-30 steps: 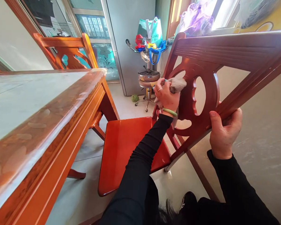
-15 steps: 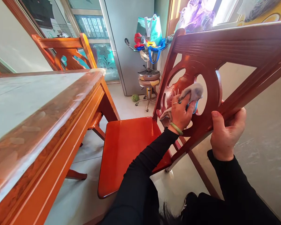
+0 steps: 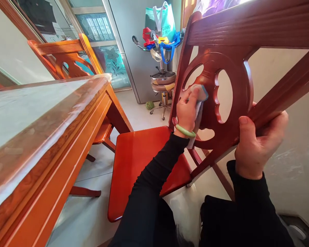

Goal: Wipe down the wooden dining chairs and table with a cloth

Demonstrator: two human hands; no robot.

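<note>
My left hand, with a green bangle at its wrist, is closed on a greyish cloth with a blue edge. It presses the cloth to the carved middle of the chair's backrest. Part of the cloth hangs below the hand. My right hand is wrapped round the side post of the same wooden chair, thumb in front and most fingers behind. The glossy red-brown seat lies below my left forearm.
A wooden table with a clear cover runs along the left, a second chair behind it. Farther back are a grey fridge, a wheeled stool holding a teal bag, and a green ball. A wall borders the right.
My left hand has moved the cloth left across the backrest, away from the right-hand oval opening. My right hand keeps its hold on the post. The view has come closer to the backrest.
</note>
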